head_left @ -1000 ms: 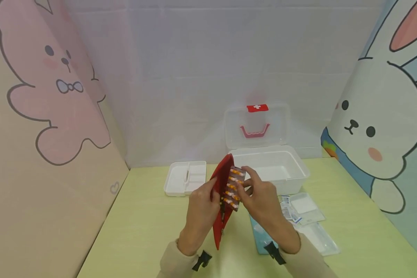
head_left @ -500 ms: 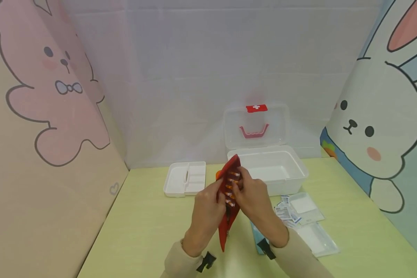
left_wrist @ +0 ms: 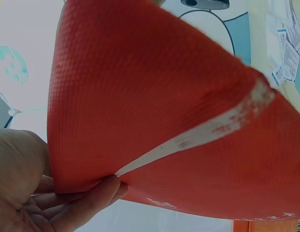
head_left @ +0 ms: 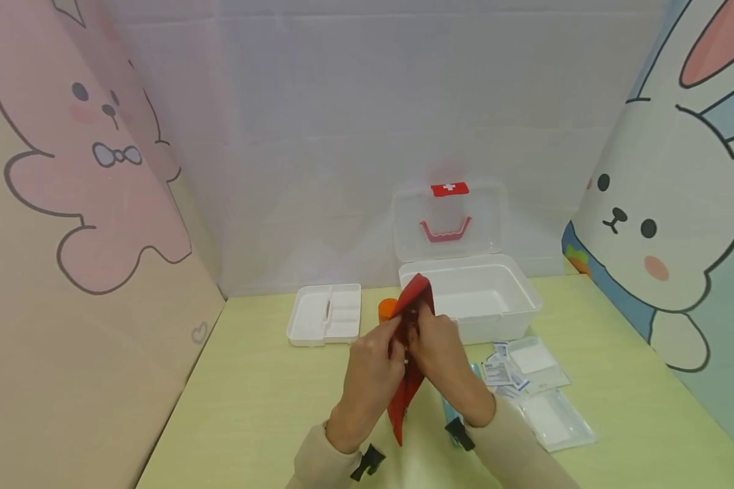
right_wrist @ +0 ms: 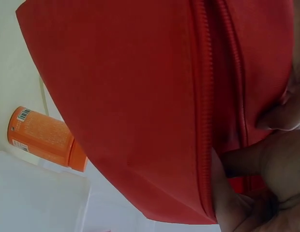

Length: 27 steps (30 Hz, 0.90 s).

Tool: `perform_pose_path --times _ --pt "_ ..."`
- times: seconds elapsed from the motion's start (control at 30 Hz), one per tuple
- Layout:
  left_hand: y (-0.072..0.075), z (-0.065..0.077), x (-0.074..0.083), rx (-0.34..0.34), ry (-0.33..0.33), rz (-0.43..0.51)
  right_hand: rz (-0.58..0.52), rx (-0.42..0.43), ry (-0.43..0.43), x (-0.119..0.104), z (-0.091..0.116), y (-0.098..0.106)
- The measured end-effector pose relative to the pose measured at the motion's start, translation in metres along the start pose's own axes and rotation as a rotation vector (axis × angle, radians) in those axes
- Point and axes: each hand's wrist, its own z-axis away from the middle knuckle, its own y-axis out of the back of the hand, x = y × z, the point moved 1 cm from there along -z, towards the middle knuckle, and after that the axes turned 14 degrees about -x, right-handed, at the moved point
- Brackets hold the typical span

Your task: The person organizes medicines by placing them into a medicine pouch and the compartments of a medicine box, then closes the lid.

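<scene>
A red zip pouch (head_left: 417, 292) is held upright and tilted above the table, its zipped mouth facing me. My left hand (head_left: 373, 363) grips its left side, and in the left wrist view the fingers (left_wrist: 99, 195) press on the pouch's outer face beside a pale stripe. My right hand (head_left: 440, 346) reaches into the mouth, with the thumb (right_wrist: 242, 159) between the zip edges. Inside, the capsule blister pack (head_left: 406, 361) is almost wholly hidden; only small pale specks show by the right fingers, so the hold on it is mostly concealed.
Behind the pouch stands an orange bottle (right_wrist: 43, 137). An opened white first-aid box (head_left: 498, 319) with a clear lid is at the back, and a white divided tray (head_left: 308, 319) to its left. Packets (head_left: 497, 372), clear packages (head_left: 555, 420) and a light-blue item (head_left: 451, 413) lie at right.
My right hand has pushed the blister pack down into the pouch, so its orange and white capsules have dropped nearly out of sight. Both hands and the pouch have shifted slightly right, uncovering the orange bottle.
</scene>
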Motion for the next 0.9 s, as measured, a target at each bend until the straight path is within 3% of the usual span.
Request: perform_pose_path --times 0.9 --pt "0.004 0.003 0.003 -0.024 0.026 -0.032 0.100 -0.053 -0.034 0.018 -0.003 -0.020"
